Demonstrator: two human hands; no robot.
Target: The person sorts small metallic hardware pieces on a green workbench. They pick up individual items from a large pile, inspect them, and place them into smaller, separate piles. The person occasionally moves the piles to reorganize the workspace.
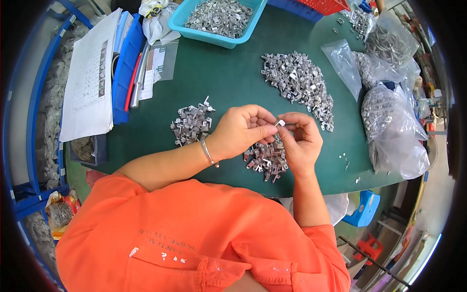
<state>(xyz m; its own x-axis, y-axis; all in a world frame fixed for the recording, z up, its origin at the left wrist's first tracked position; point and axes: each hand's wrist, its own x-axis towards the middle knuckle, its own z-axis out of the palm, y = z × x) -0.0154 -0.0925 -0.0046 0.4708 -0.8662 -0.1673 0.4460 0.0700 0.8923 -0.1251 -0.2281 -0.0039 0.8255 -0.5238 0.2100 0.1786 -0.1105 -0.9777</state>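
My left hand and my right hand meet over the green table, both pinching one small metal clip between their fingertips. A silver bangle sits on my left wrist. Directly under the hands lies a small pile of metal clips. Another pile of similar clips lies left of my left hand. A larger heap of clips spreads beyond my right hand.
A teal tray of metal parts stands at the far edge. Clear plastic bags of parts crowd the right side. Papers and blue folders lie at the left. A blue stool stands below the table.
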